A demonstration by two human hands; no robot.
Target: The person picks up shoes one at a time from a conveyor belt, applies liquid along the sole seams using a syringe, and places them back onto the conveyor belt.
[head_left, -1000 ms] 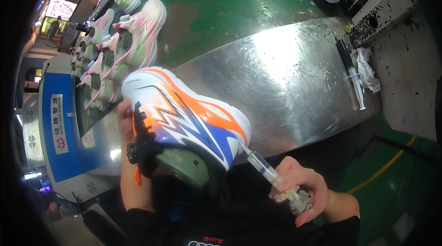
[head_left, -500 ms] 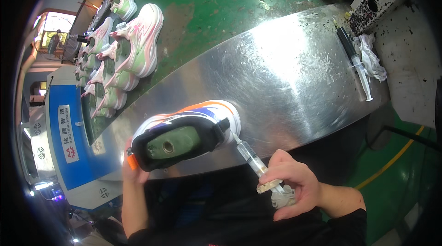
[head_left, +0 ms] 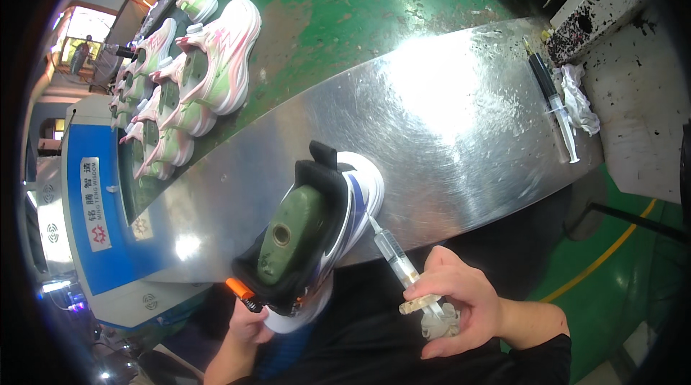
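Note:
My left hand (head_left: 250, 322) is closed on the near end of a sports shoe (head_left: 368, 177), beside its orange pull tab (head_left: 240, 288). White, purple and black show on the shoe, and its thick white sole faces right. A green shoe last (head_left: 294, 219) with a round hole fills its opening; a black tongue (head_left: 323, 155) sticks up at the far end. In my right hand (head_left: 468, 297) is a clear syringe (head_left: 392, 248), its thin tip at the shoe's sole edge. I cannot tell whether the tip touches. Crumpled whitish material (head_left: 440, 321) sits around the plunger end, inside my grip.
Beneath the shoe runs a curved metal table (head_left: 317, 118). At its far right lie a dark-filled syringe (head_left: 553, 100) and a crumpled white tissue (head_left: 576, 97). Several pink-and-green shoes (head_left: 223, 61) stand at the left, near a blue machine panel (head_left: 126, 205).
The shoe has swung round, its orange-tab end coming toward me and to the right with my left hand. My right hand and syringe have barely moved.

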